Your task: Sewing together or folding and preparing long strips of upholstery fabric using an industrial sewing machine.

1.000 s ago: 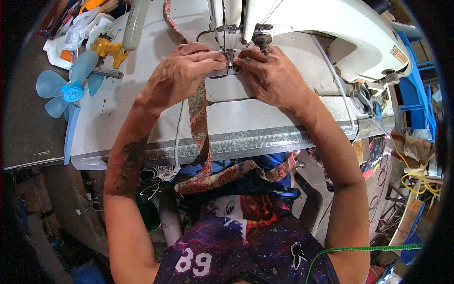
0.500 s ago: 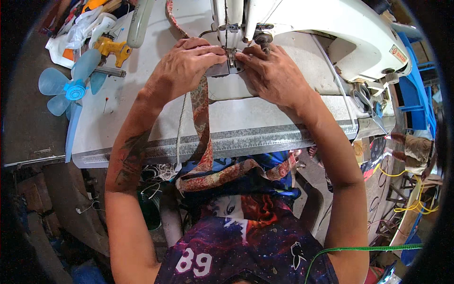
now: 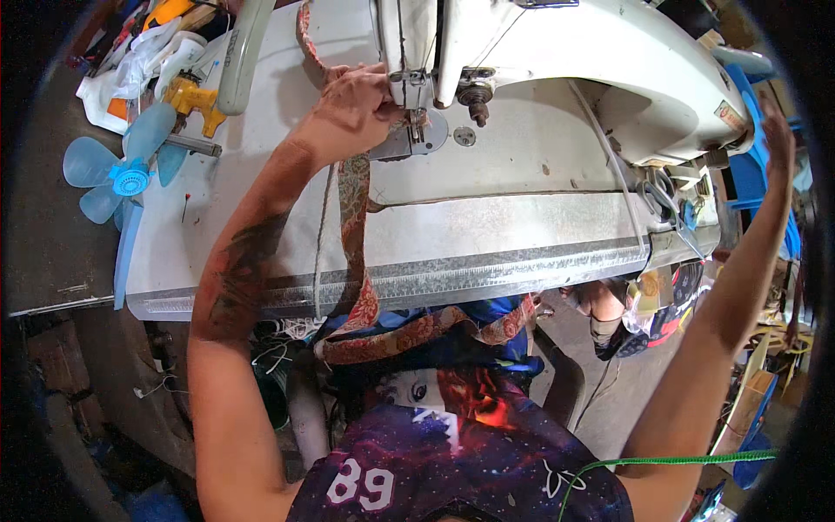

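A white sewing machine stands on the table, its presser foot over the metal needle plate. My left hand is closed on a red and beige patterned fabric strip, just left of the foot; its fingertips are partly hidden behind the machine head. The strip runs up beyond the hand at the back, and its front length drops over the table edge into my lap. My right hand is raised beside the machine's right end, seen edge-on with fingers stretched out, nothing visible in it.
A blue-bladed fan and a yellow metal part sit at the left. Scissors lie at the table's right end. A ruler strip runs along the front edge. A white cord hangs beside the fabric. Behind are blue chairs.
My right hand has left the presser foot area and swung far right to the machine's end. The left hand stays by the foot with the strip. The view has shifted slightly.
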Demonstrator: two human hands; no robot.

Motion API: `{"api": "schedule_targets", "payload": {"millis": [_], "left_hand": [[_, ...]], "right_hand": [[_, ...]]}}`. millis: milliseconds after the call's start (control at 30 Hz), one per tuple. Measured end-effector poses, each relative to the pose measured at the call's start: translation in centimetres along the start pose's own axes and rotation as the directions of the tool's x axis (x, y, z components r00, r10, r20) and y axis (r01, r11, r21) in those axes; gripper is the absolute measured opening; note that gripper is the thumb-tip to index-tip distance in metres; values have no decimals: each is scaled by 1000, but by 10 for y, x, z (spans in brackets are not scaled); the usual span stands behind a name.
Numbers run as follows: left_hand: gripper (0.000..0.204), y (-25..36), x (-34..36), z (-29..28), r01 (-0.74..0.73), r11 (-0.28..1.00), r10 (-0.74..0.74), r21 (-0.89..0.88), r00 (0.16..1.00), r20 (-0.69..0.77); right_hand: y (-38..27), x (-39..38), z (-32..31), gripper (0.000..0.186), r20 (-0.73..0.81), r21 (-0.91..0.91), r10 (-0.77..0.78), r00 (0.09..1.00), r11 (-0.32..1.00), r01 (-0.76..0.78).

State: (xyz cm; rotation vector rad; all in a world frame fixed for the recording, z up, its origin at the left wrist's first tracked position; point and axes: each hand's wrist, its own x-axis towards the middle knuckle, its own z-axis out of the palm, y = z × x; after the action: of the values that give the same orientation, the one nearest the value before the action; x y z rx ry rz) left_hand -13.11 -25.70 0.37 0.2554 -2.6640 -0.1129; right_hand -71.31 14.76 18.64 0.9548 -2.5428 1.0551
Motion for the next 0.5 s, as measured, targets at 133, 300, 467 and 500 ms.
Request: {"api": "schedule_targets", "payload": {"millis": [133, 300, 467, 500], "left_hand": [[16, -4, -2, 1, 100, 995, -95, -29, 987, 128], [24, 0, 4, -4, 13, 1000, -15, 23, 995, 95], [37, 4, 12, -15, 318, 948, -291, 28, 825, 484], [38, 4, 11, -15, 299, 950, -299, 90, 789, 536]], "right_hand": [[46, 24, 26, 62, 537, -36, -480, 694, 808, 587], [-10, -41, 73, 52, 221, 690, 379, 899, 591, -419], [21, -24, 62, 48, 123, 605, 156, 980, 771, -199], [35, -5, 53, 47, 281, 684, 116, 953, 672, -284]]}}
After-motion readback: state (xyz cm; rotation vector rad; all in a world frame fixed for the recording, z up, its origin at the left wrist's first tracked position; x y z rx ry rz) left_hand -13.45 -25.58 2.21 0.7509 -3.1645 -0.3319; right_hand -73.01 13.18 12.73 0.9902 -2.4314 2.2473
